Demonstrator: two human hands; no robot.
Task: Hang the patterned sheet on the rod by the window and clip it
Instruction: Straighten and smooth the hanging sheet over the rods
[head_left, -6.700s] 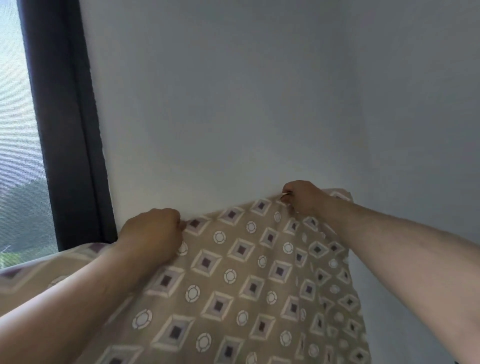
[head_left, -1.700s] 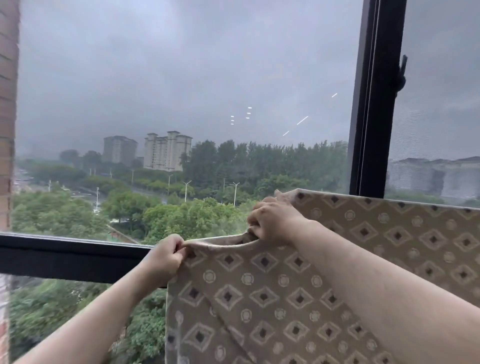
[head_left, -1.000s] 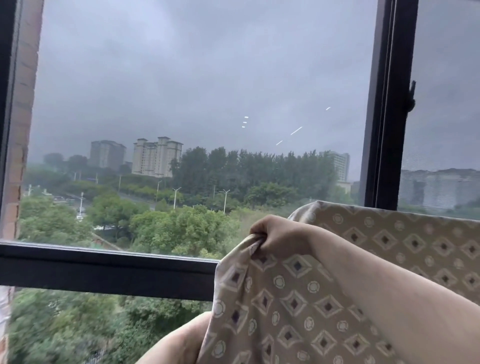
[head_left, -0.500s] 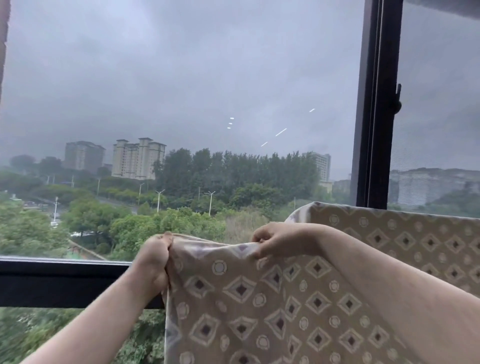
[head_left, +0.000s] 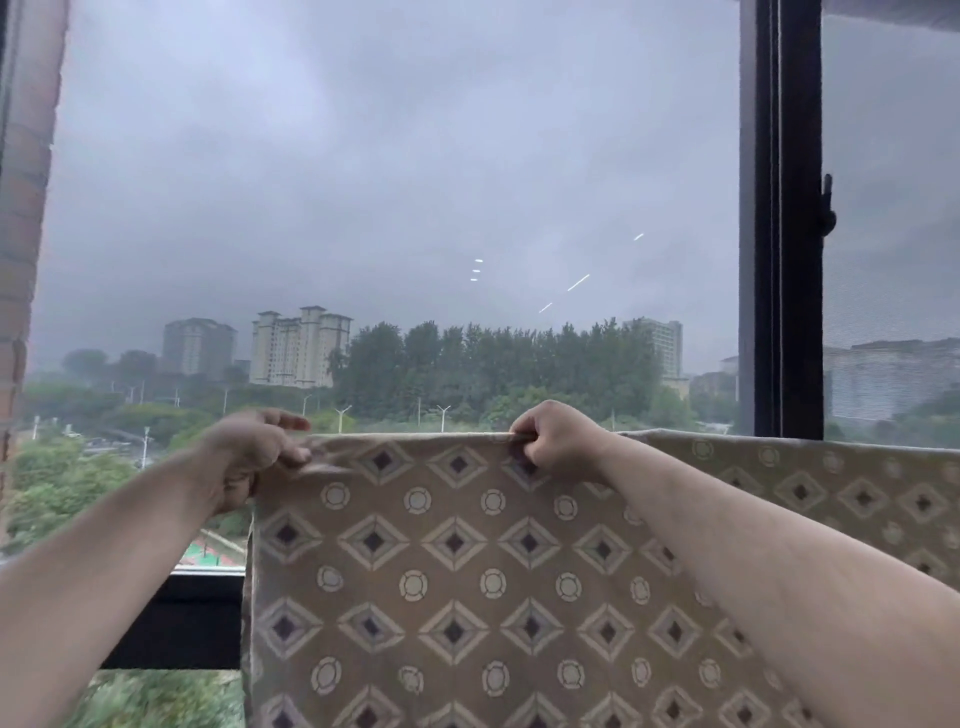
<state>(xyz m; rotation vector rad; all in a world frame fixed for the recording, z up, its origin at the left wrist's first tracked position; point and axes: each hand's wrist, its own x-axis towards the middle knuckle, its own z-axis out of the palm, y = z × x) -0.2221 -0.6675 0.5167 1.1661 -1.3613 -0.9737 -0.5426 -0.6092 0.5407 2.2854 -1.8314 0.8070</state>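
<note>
Patterned sheet (head_left: 467, 571) is hanging at its top edge | left hand (head_left: 249, 452) pinching the corner, right hand (head_left: 556, 436) gripping the fold | risk: unclipped fabric sliding off if released

One patterned sheet (head_left: 467, 571), two hands — left hand (head_left: 249, 457), right hand (head_left: 558, 436) — one black window frame (head_left: 782, 260).
</note>
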